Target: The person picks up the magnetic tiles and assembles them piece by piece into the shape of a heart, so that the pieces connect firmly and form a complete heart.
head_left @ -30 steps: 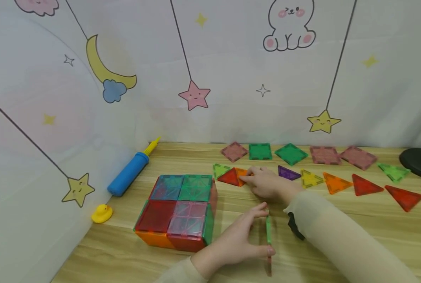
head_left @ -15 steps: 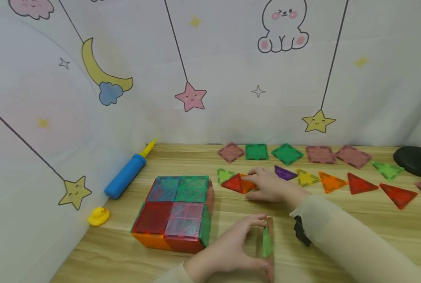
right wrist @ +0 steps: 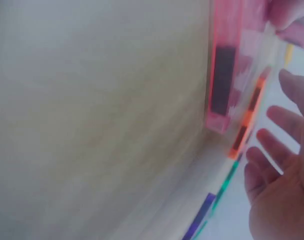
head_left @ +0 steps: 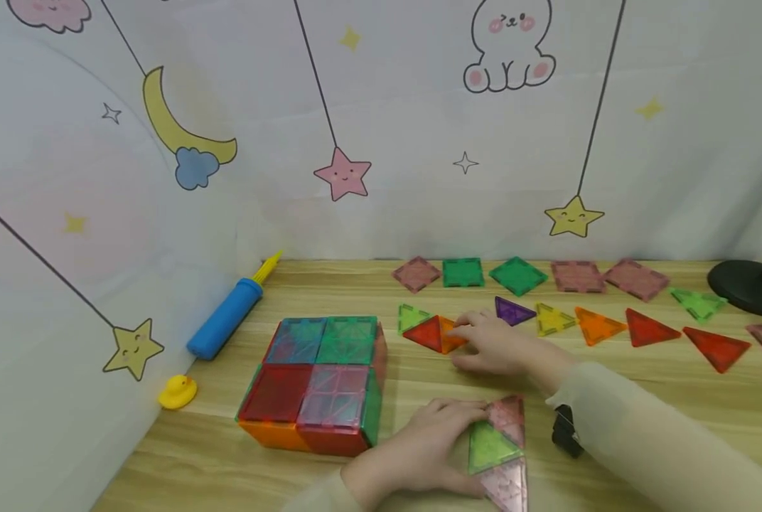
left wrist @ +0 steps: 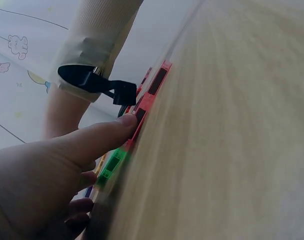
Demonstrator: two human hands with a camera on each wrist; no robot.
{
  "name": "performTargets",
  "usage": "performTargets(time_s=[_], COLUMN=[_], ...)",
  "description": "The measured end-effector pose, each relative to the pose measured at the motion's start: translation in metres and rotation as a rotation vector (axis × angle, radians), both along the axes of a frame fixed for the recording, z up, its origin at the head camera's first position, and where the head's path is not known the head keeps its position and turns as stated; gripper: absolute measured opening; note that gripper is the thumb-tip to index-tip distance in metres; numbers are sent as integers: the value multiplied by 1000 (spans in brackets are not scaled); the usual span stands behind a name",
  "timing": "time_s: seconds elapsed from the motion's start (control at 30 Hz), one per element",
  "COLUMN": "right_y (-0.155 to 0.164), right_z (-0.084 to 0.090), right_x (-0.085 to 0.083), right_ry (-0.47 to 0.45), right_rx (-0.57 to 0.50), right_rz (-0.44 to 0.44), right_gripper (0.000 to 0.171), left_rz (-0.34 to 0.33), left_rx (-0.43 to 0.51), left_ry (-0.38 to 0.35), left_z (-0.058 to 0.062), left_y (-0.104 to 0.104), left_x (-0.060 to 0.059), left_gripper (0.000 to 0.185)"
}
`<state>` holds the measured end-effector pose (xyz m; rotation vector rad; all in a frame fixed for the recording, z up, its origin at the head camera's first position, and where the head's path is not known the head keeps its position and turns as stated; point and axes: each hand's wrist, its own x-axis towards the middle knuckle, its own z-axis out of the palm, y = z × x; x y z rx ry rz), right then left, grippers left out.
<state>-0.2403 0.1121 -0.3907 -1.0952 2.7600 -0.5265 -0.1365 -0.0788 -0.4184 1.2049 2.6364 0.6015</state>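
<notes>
My left hand [head_left: 422,448] grips a joined strip of see-through triangular magnetic tiles between thumb and fingers. A green triangle [head_left: 492,449] sits in the middle, with a pink triangle [head_left: 507,418] above and another pink triangle [head_left: 507,485] below. In the left wrist view the thumb presses a pink tile's edge [left wrist: 144,107]. The strip leans with its face partly upward. Farther forward, my right hand [head_left: 492,345] has its fingertips at an orange triangle [head_left: 451,336], partly covered by the fingers. A red triangle [head_left: 424,333] and a light green triangle [head_left: 413,318] adjoin it.
A block of magnetic squares [head_left: 310,387] stands left of my hands. Farther right lie purple [head_left: 514,311], yellow, orange and red triangles; squares [head_left: 463,272] line the back. A blue pump [head_left: 227,316], yellow duck [head_left: 178,392] and black stand base [head_left: 752,288] are at the sides.
The strip in my left hand has turned from edge-on to showing its face. My right hand has drawn the orange, red and light green triangles slightly right and nearer.
</notes>
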Motion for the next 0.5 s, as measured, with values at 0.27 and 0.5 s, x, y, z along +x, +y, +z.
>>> performTargets(time_s=[0.27,0.5], right_y=[34,44], right_z=[4,-16], right_x=[54,66], right_ry=[-111,-91], right_rx=[-69,-100], right_rz=[132,142], right_gripper=[49,63], left_rz=[53,223], left_rx=[8,68], left_ry=[-28,-154], left_z=[5,8], left_y=[-15,-23], left_x=[7,13], left_gripper=[76,83])
